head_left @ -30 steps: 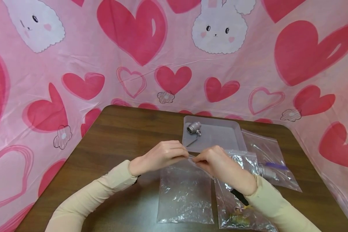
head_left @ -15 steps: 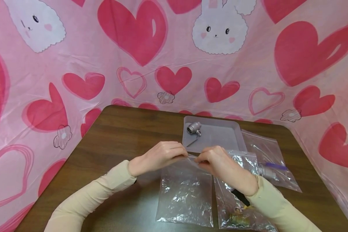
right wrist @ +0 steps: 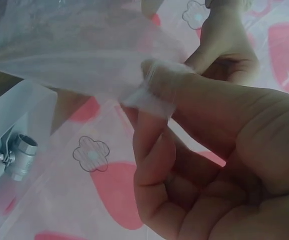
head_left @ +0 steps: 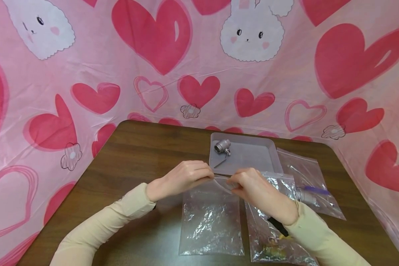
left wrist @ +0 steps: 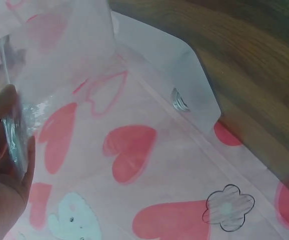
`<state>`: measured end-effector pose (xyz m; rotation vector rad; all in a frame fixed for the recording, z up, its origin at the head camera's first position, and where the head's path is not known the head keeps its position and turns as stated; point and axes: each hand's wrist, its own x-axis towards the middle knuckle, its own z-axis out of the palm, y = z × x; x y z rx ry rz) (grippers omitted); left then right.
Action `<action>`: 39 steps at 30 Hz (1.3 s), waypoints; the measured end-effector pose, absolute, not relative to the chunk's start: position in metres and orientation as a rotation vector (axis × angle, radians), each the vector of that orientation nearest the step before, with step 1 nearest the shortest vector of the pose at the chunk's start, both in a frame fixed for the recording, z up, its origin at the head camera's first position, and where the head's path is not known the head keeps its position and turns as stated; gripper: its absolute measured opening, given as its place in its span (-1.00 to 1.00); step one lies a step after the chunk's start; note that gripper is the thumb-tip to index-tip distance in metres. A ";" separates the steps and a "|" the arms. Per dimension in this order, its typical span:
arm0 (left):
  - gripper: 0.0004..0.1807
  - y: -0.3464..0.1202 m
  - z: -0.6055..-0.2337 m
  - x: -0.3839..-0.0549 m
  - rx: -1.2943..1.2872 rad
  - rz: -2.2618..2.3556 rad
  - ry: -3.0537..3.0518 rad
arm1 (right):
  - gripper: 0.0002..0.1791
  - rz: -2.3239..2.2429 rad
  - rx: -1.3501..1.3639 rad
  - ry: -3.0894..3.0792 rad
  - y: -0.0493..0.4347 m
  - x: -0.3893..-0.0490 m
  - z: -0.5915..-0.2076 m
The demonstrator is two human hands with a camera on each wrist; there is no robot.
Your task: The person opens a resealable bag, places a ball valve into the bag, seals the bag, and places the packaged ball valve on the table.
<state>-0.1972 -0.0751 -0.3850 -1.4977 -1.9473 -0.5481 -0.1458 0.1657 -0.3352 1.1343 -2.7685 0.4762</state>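
A clear zip-lock bag hangs from both hands above the near middle of the table, nothing visible inside. My left hand pinches its top edge at the left. Farther right along that edge, my right hand pinches the plastic between thumb and curled fingers. In the right wrist view, the thumb of the right hand lies inside or behind the film of the bag; I cannot tell which. The left wrist view has the left hand holding the bag's strip. The bag's mouth looks slightly parted between the hands.
A pale plastic tray at the back holds a metal ball valve with a lever. Beside my right arm lies a filled clear bag with a yellowish item. Another bag, with a purple strip, lies at the right.
My right hand has shifted slightly right, away from the left hand. Between them, the bag's top edge has spread from a narrow twisted strip into a wider curve.
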 end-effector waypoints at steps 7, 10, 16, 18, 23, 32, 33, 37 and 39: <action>-0.89 -0.078 -0.387 -0.198 -1.477 -0.511 -1.972 | -0.84 0.466 1.116 -2.762 0.168 -0.146 -0.336; -0.86 -0.078 -0.386 -0.198 -1.465 -0.507 -1.987 | -0.77 0.443 1.101 -2.765 0.169 -0.147 -0.336; -0.84 -0.080 -0.386 -0.199 -1.447 -0.523 -2.008 | -0.74 0.434 1.106 -2.742 0.171 -0.147 -0.335; -0.83 -0.081 -0.385 -0.199 -1.435 -0.530 -2.015 | -0.79 0.450 1.117 -2.724 0.173 -0.148 -0.336; -0.81 -0.082 -0.384 -0.200 -1.426 -0.541 -2.009 | -0.81 0.470 1.117 -2.726 0.174 -0.148 -0.336; -0.85 -0.084 -0.385 -0.199 -1.449 -0.570 -2.032 | -0.75 0.517 1.075 -2.759 0.175 -0.149 -0.335; -0.85 -0.084 -0.384 -0.199 -1.453 -0.566 -2.030 | -0.75 0.516 1.075 -2.761 0.175 -0.149 -0.335; -0.83 -0.085 -0.385 -0.198 -1.479 -0.547 -2.009 | -0.74 0.529 1.068 -2.779 0.176 -0.151 -0.334; -0.83 -0.086 -0.384 -0.198 -1.485 -0.546 -2.004 | -0.74 0.535 1.065 -2.780 0.176 -0.152 -0.334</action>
